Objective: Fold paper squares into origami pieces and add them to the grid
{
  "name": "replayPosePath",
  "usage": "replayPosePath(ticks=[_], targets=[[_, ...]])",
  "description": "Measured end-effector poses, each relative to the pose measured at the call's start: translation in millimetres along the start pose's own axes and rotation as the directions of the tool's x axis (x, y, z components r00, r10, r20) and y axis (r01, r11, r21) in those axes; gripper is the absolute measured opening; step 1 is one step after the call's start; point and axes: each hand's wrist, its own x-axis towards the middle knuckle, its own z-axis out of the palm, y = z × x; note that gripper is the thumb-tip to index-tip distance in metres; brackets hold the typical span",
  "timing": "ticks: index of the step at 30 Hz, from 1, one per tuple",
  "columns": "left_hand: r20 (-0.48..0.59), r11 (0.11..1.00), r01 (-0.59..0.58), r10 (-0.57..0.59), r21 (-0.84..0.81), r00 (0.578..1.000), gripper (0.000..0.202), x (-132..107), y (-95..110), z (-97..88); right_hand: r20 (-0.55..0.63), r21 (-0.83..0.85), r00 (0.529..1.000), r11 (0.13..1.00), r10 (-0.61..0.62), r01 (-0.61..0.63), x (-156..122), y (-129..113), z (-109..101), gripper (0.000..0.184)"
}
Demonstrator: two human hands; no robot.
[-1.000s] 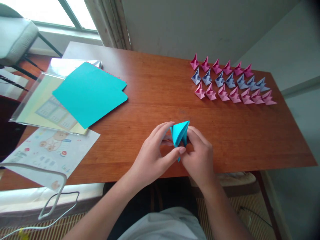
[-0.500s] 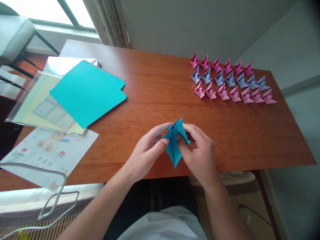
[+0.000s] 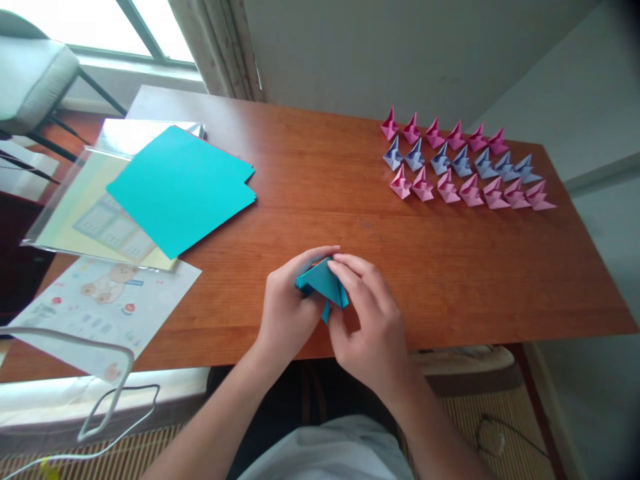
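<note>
Between my two hands, above the front edge of the wooden table (image 3: pixel 310 193), is a folded piece of blue origami paper (image 3: pixel 325 280). My left hand (image 3: pixel 287 303) grips its left side, the thumb partly hidden behind a fold. With fingertips on the top corner and thumb low on the right side, my right hand (image 3: pixel 373 320) holds it too. A broad triangular face of the paper shows, with a small point sticking out below. Its underside is hidden by my fingers.
Small folded paper figures stand in three rows at the back right: dark pink (image 3: pixel 434 133), bluish purple (image 3: pixel 441 159) and light pink (image 3: pixel 448 187). Blue paper sheets (image 3: pixel 185 190) lie on a clear packet (image 3: pixel 65 213) at left, near a bear-printed sheet (image 3: pixel 105 307). A white bent tube (image 3: pixel 75 337) crosses the lower left.
The folded blue paper has turned from an upright diamond to a triangular face and shifted slightly left. My right hand has moved left, its fingers now over the top corner.
</note>
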Motion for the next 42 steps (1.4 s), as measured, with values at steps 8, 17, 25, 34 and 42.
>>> replayPosePath(ticks=[8,17,25,34,42], targets=[[-0.236,0.998,-0.036,0.022,-0.052,0.972,0.037,-3.3,1.0,8.6,-0.126,-0.025,0.992,1.000,-0.010,0.007,-5.2,-7.9,12.3,0.060],[-0.315,0.994,-0.090,0.068,-0.055,0.947,0.027,-0.3,4.1,13.1,-0.159,0.007,0.987,0.999,0.033,-0.033,-4.2,-10.1,19.9,0.059],[-0.347,0.978,-0.035,-0.040,-0.206,0.937,0.017,-0.1,-0.4,13.2,-0.145,-0.004,0.989,1.000,-0.022,0.022,-3.7,-14.6,22.1,0.058],[-0.387,0.988,-0.037,-0.023,-0.148,0.922,0.016,0.2,4.6,12.5,-0.145,0.005,0.989,1.000,-0.012,0.013,-5.8,-15.9,21.8,0.057],[-0.306,0.988,-0.155,0.155,0.026,0.939,0.025,-7.5,0.3,6.3,-0.229,-0.024,0.971,0.997,0.061,-0.069,-1.2,-8.4,17.6,0.046]])
